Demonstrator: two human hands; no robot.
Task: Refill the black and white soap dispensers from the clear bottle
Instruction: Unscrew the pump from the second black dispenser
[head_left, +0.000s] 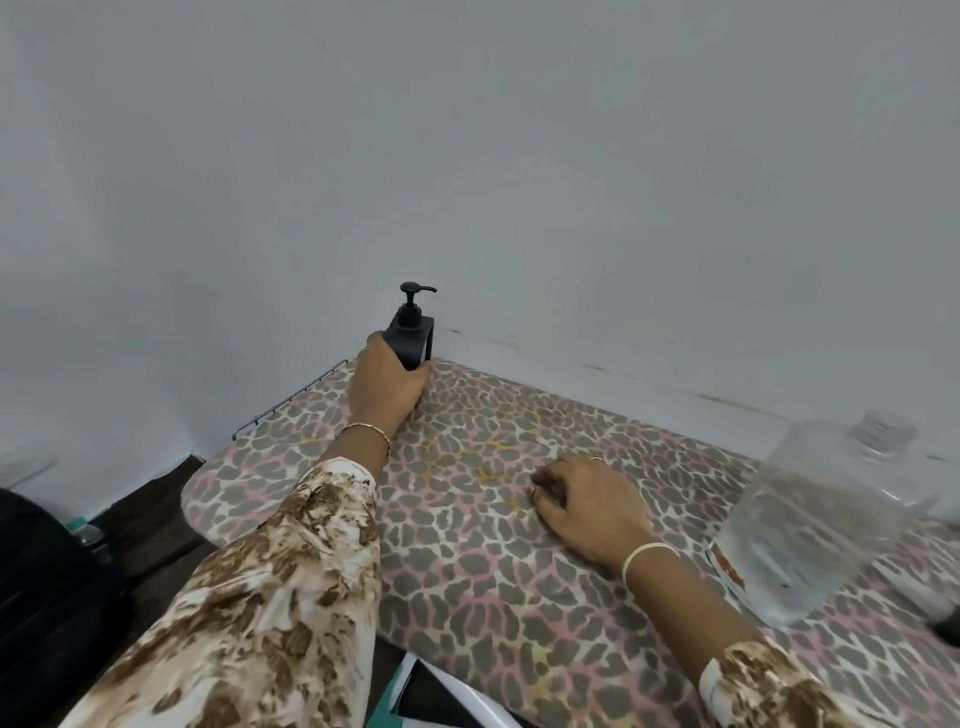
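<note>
From my remote station I view a pale wall (519, 156) behind a bench (493, 571) with a spotted cover. The clear bottle (821, 525) stands upright at the bench's right side, well apart from both hands. The right hand (587, 504) rests on the cover near the middle, its grip slack, fingers loosely curled and holding nothing. The left hand (387, 387) has its grip closed round the black dispenser (410, 332), which stands upright at the far corner against the wall.
</note>
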